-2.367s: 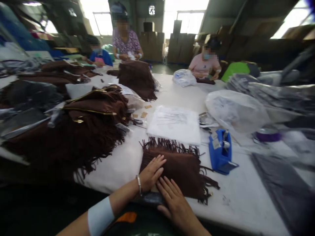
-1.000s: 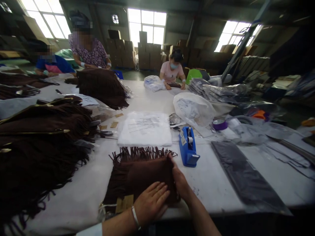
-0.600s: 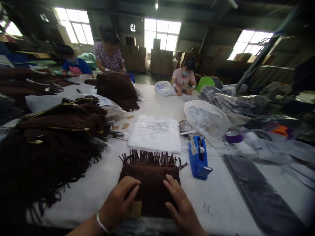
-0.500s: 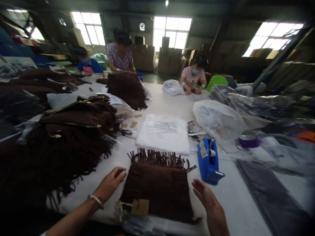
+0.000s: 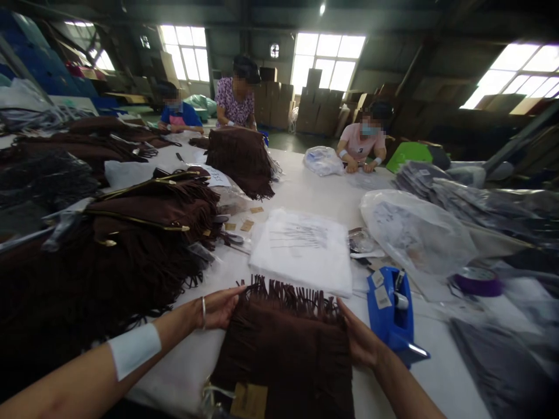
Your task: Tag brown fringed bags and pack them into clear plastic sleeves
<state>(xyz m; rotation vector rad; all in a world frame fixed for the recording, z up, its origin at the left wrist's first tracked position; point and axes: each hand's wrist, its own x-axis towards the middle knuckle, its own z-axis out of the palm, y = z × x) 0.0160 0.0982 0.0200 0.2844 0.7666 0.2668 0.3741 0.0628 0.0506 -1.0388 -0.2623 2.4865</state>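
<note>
A dark brown fringed bag (image 5: 288,355) lies before me, fringe pointing away. A tan card tag (image 5: 248,400) on a pale string hangs at its lower left. My left hand (image 5: 220,308), a bangle on its wrist and a pale patch on the forearm, grips the far left corner with the thumb on top. On the far right corner, my right hand (image 5: 360,337) is closed along the edge, its fingers partly hidden by the bag. Just beyond the fringe is a stack of white sheets (image 5: 301,247) with thin dark strands on top.
A blue tape dispenser (image 5: 391,314) stands close by my right hand. Brown fringed bags with gold zips (image 5: 144,215) are piled at left. Right of the stack are a clear plastic bag (image 5: 414,233) and purple tape roll (image 5: 478,282). Several co-workers sit or stand across the table.
Both hands were open beside the bag; now they have moved forward and closed on its far corners. The camera view has shifted, so the surroundings appear further right.
</note>
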